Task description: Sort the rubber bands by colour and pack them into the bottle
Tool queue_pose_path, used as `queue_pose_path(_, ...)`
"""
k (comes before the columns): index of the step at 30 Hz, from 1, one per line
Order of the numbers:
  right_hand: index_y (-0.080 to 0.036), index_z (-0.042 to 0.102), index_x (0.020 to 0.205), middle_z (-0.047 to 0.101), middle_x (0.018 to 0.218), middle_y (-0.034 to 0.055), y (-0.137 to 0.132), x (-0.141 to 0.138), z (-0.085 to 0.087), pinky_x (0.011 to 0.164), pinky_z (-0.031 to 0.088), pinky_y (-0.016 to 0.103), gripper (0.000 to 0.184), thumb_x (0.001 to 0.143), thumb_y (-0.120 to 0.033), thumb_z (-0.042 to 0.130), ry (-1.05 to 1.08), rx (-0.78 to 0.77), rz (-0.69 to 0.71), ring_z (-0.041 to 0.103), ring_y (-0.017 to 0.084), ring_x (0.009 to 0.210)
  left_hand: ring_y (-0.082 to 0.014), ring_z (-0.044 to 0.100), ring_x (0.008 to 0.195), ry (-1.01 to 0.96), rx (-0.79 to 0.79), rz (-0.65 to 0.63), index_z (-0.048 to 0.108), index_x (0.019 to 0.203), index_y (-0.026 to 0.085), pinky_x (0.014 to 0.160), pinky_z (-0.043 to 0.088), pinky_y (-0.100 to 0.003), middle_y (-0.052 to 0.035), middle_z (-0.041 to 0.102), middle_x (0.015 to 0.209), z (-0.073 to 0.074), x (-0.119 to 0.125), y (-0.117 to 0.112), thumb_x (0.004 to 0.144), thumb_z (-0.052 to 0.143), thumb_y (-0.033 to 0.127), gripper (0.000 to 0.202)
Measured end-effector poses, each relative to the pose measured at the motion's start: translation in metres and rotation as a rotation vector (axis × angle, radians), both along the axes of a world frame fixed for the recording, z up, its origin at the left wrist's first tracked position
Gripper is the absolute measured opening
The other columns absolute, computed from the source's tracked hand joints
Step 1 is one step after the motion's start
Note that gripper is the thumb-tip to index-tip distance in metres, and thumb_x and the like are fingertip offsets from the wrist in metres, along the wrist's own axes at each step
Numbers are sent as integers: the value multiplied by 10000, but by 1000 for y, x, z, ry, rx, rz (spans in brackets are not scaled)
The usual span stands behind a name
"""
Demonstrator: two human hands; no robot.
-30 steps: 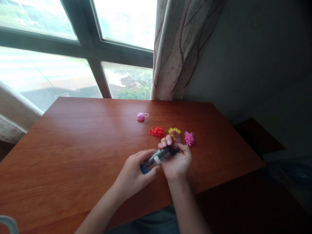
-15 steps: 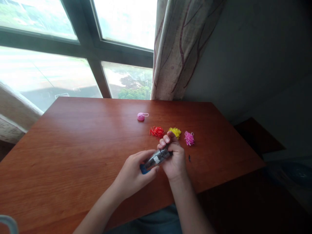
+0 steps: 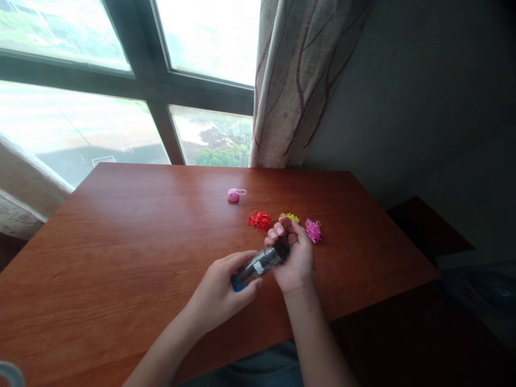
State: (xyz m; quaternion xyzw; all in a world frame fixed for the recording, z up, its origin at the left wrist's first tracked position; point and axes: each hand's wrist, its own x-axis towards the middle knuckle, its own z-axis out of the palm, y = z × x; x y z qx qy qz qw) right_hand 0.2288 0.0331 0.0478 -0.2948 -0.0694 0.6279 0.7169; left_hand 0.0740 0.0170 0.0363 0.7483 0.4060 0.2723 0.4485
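My left hand (image 3: 221,290) is wrapped round a clear plastic bottle (image 3: 258,267) with a blue base and a small white label. The bottle is tilted, its mouth pointing up and right into the palm of my right hand (image 3: 296,260). A dark clump of what look like small black rubber bands (image 3: 282,248) lies at the mouth, in the cupped right palm, with the fingers curled over it. Just beyond the hands are piles of red rubber bands (image 3: 260,220), yellow rubber bands (image 3: 291,217), partly hidden by my fingers, and pink rubber bands (image 3: 313,230).
A pink domed piece with a loop (image 3: 234,195), perhaps a cap, sits farther back on the brown wooden table (image 3: 121,258). Behind the table are a window (image 3: 209,134) and a patterned curtain (image 3: 298,80). A pale curved object (image 3: 12,372) shows at the lower left corner.
My right hand has shifted slightly right and opened out into a cup, and more of the black clump shows at the bottle's mouth. The left hand is almost still.
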Motion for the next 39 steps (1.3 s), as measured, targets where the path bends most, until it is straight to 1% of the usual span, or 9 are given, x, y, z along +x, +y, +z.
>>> queue_pose_path(4,-188,624,763,509,611,-58,3,6,1,490,407,171,140,816,-318,614,-15,12,-23,491,72,539,-162,632,786,3,-20,-17,668,1118,159,724,481,-232,-22,717,926,3,-2,0,771,587,162,356)
queue_pose_path(8,-184,621,768,482,566,-74,4,3,1,455,372,163,164,836,-334,626,-82,43,-24,459,60,485,-151,626,768,-3,-15,-22,666,1136,166,714,474,-223,-5,714,905,4,-2,0,763,594,151,380)
queue_pose_path(10,-182,627,794,513,569,-70,3,-3,0,458,372,168,164,843,-338,637,-153,57,-60,480,63,484,-151,627,773,-6,-6,-17,668,1124,170,722,474,-225,-4,715,915,3,-1,0,763,598,151,368)
queue_pose_path(14,-185,636,891,631,693,-26,-2,-14,-3,482,388,187,157,847,-336,640,-270,63,-129,565,88,547,-152,634,787,-20,16,25,667,1084,181,730,476,-229,-4,720,953,0,5,-1,762,604,148,329)
queue_pose_path(17,-197,634,911,599,645,-46,-4,-17,-3,479,389,192,162,854,-348,623,-228,74,-141,546,87,522,-150,641,796,-32,13,31,657,1108,190,743,480,-229,0,720,960,-1,7,-1,770,602,147,345)
queue_pose_path(22,-201,627,824,516,557,-71,0,-11,-2,448,371,185,166,843,-366,612,-122,34,-105,487,78,478,-157,640,805,-18,9,-8,660,1095,178,741,478,-231,-8,712,942,2,3,0,779,594,163,323)
queue_pose_path(30,-194,619,754,515,541,-57,-1,-3,0,428,335,186,273,866,-441,595,-206,97,-9,479,78,454,-155,639,792,15,-46,-73,672,1084,177,736,473,-226,2,720,939,8,-3,-2,772,596,169,321)
queue_pose_path(36,-199,601,750,501,532,-64,-6,-14,4,441,351,197,302,907,-452,557,-363,112,-185,495,85,455,-150,641,802,-33,0,11,665,1126,190,735,475,-218,6,725,960,4,6,-7,769,601,146,366)
queue_pose_path(39,-195,623,808,520,564,-59,-9,-17,3,482,383,206,281,934,-429,530,-363,131,-196,518,87,492,-159,653,828,-54,22,29,661,1151,195,752,485,-224,0,727,978,1,8,-7,764,608,140,395)
